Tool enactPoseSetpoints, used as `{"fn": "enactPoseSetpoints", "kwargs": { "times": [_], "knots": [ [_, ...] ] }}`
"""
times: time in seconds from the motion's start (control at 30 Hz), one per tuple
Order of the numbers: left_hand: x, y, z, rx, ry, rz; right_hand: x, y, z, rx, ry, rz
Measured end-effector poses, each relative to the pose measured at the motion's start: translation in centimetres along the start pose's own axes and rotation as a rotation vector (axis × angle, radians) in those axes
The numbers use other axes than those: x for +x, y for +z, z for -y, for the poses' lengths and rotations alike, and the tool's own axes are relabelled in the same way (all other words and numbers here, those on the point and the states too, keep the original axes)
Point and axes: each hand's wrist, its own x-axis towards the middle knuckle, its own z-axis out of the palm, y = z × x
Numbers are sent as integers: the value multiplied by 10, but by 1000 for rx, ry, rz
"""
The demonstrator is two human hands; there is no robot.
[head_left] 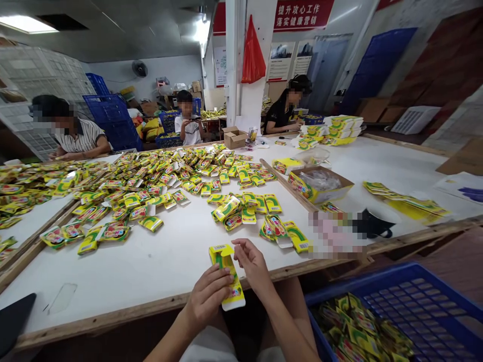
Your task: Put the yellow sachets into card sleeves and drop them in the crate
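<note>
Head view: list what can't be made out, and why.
In the head view:
Middle of the yellow carton: covered by the left hand.
Whether the right hand touches its flap: too small to tell.
Dark slab: cut off by the left edge.
Blue crate: cut off, bottom and right edges.
Pinkish item: pixelated.

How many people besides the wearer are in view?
3: a person in a striped shirt at left, a person in a white shirt at the back, a person in a black shirt right of the pillar; others may be hidden.
</note>
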Motion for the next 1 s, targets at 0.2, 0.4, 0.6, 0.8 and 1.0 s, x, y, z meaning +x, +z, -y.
{"fn": "enactPoseSetpoints", "kwargs": {
  "times": [0.2,0.4,0.6,0.8,1.0],
  "knots": [
    [-8,3,1,-113,-72,26,11,2,10,-46,129,198],
    [-8,9,-12,-331,-452,-262,13,5,2,157,226,192],
    [20,12,-24,-1080,-1232,-712,8,12,-3,303,228,101],
    [27,10,-16,-1395,-1574,-680,3,16,-7,126,262,174],
    [22,10,-16,-1324,-1496,-635,3,15,-19,-120,259,287]
  ]
}}
